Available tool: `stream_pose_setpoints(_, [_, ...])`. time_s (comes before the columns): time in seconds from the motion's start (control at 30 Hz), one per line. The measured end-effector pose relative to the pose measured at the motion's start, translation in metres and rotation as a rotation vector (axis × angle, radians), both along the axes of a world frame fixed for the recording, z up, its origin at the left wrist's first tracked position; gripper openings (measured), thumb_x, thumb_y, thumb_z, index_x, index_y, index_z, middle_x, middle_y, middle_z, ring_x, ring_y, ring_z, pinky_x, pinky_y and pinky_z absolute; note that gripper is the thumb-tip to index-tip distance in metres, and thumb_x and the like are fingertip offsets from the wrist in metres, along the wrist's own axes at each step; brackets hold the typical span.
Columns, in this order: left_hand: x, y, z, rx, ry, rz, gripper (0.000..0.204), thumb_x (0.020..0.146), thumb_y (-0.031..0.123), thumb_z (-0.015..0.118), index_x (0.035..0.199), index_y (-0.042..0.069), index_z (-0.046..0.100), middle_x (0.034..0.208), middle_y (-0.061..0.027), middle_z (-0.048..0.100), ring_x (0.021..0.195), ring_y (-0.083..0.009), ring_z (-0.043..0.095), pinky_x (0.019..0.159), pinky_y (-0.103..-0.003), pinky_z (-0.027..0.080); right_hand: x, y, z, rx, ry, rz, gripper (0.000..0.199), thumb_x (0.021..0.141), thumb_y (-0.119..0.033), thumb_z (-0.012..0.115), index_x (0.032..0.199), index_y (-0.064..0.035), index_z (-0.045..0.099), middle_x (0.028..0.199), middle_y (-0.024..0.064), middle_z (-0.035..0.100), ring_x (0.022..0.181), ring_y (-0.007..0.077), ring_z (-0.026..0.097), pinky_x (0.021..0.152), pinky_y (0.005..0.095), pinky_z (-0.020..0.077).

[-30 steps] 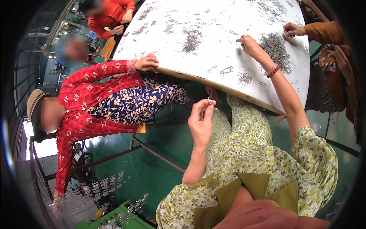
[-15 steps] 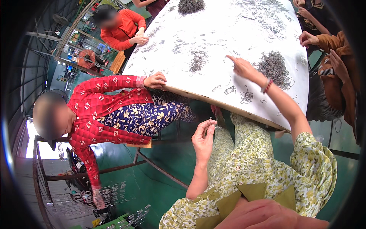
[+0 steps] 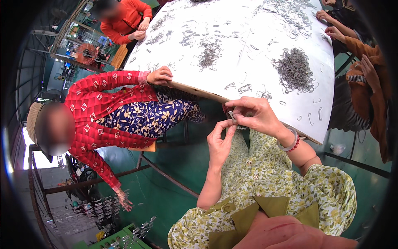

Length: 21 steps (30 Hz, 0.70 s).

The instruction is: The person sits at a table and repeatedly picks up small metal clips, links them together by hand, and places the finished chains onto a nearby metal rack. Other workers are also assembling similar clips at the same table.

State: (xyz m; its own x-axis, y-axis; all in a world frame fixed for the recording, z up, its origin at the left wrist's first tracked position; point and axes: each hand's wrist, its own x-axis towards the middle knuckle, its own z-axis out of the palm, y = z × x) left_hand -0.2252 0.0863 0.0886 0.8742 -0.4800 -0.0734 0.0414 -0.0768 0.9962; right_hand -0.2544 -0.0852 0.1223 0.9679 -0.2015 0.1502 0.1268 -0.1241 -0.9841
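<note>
Right hand back from heap of wire clips, now at near edge of white counter. Meets left hand there. Both grips pinch one small wire clip between fingertips. Sorting paused; fitting looks underway.

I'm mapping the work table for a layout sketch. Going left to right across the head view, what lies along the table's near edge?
Co-worker's hand on the table rim → left hand → right hand → big heap of wire clips.
</note>
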Motion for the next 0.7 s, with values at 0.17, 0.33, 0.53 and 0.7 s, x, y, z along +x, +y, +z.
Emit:
stream_pose_setpoints(0.17, [-0.003, 0.008, -0.017, 0.089, -0.065, 0.03, 0.016, 0.084, 0.006, 0.069, 0.098, 0.0, 0.063, 0.093, -0.0073, 0.068, 0.088, -0.0155, 0.064, 0.082, -0.028, 0.049, 0.003, 0.008, -0.001, 0.115, 0.038, 0.002, 0.023, 0.074, 0.004, 0.06, 0.094, -0.0005, 0.071, 0.071, 0.0028, 0.061, 0.066, 0.0075, 0.058, 0.061, 0.0213, 0.0485])
stream_pose_setpoints(0.33, [0.017, 0.023, -0.022, -0.05, -0.112, 0.132, 0.045, 0.085, 0.004, 0.068, 0.125, 0.0, 0.049, 0.118, -0.0111, 0.061, 0.102, -0.0179, 0.059, 0.085, -0.031, 0.049, -0.001, 0.03, -0.003, -0.043, -0.03, -0.141, 0.024, 0.069, 0.008, 0.062, 0.09, -0.0011, 0.07, 0.072, 0.004, 0.061, 0.062, 0.009, 0.057, 0.057, 0.0222, 0.0471])
stream_pose_setpoints(0.53, [0.16, -0.004, -0.052, 0.407, -0.422, 0.184, 0.015, 0.086, 0.014, 0.065, 0.092, 0.001, 0.07, 0.082, -0.0105, 0.067, 0.07, -0.0168, 0.062, 0.067, -0.028, 0.048, 0.001, 0.049, 0.0, 0.007, -0.008, -0.144, 0.023, 0.07, 0.011, 0.061, 0.088, -0.001, 0.069, 0.071, 0.0047, 0.06, 0.06, 0.0097, 0.056, 0.055, 0.0224, 0.0455])
stream_pose_setpoints(0.7, [0.23, -0.057, -0.107, 0.602, -0.743, 0.028, 0.012, 0.082, 0.007, 0.063, 0.088, -0.002, 0.068, 0.084, -0.018, 0.064, 0.084, -0.0329, 0.062, 0.071, -0.041, 0.05, -0.003, 0.051, -0.006, -0.026, -0.027, -0.158, 0.025, 0.068, 0.013, 0.061, 0.086, -0.0011, 0.069, 0.071, 0.005, 0.061, 0.06, 0.0099, 0.055, 0.055, 0.023, 0.0452])
